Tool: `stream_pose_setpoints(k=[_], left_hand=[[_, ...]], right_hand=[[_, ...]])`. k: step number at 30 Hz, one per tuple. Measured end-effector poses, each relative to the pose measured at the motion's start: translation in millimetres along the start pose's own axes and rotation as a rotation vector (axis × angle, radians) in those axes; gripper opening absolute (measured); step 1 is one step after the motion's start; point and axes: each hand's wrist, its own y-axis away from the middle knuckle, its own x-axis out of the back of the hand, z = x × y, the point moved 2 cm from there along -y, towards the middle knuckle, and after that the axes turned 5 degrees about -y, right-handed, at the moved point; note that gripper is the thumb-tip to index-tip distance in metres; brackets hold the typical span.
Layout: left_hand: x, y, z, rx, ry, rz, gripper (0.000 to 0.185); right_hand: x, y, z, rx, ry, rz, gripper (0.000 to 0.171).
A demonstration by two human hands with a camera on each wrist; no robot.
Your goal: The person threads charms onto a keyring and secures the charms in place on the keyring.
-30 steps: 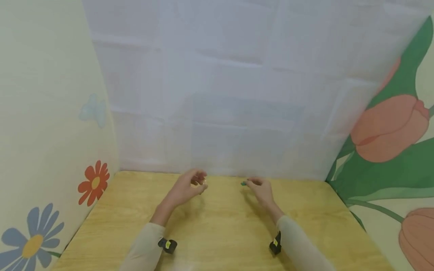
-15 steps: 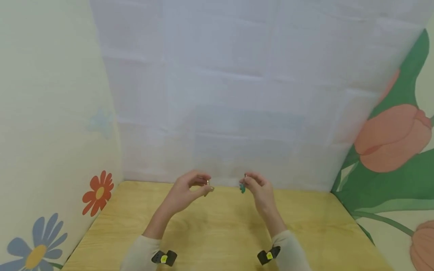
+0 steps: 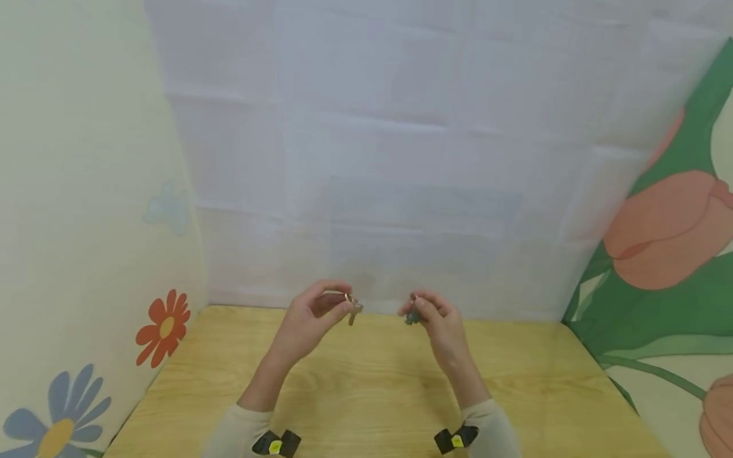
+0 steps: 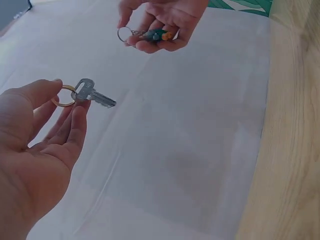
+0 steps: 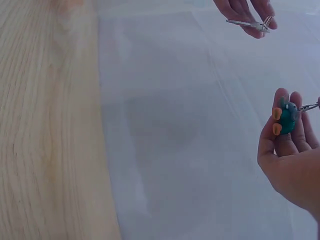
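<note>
My left hand (image 3: 306,324) pinches a gold-coloured key ring (image 4: 62,105) between thumb and index finger. A silver key (image 4: 86,90) hangs from that ring and points away from the fingertips. Opposite it, my right hand (image 3: 445,321) holds a keychain by its silver split ring (image 4: 118,35). The keychain's small green figurine (image 5: 287,121) has orange feet and lies against the fingers, with a short chain (image 5: 307,107) leading to the ring. Both hands are raised above the table near its back edge, with a gap between them. Key and figurine do not touch.
The wooden table (image 3: 366,394) ends at a white cloth backdrop (image 3: 372,159). Painted flower panels (image 3: 166,327) stand along the left and right sides. A black strap camera (image 3: 277,443) sits on each wrist.
The figurine has swung from pointing left to hanging down below the right fingers. The key has come into clear view at the left fingertips. The head view has shifted slightly.
</note>
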Motion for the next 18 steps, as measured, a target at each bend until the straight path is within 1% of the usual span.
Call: stream_pose_setpoints(k=[3,6,10,14,18], left_hand=[[0.2,1.8,0.2,0.016,0.044,0.011,0.031],[-0.4,2.9,-0.9,0.008,0.068,0.023,0.032],[-2.4,3.4,-1.0,0.005,0.101,0.045,0.027],[-4.8,2.7,-1.2,0.038,0.182,0.079,0.021],[-7.6,1.4,-1.3,0.046,0.241,0.086,0.021]], right_hand=[[-5,2,-8,0.014,-0.012,-0.029,0.030],[-11,4,-15,0.022,-0.018,-0.050,0.029],[-18,7,-20,0.029,0.008,-0.078,0.030],[-22,9,-24,0.062,0.057,-0.131,0.028],[-25,11,-27,0.079,0.072,-0.169,0.023]])
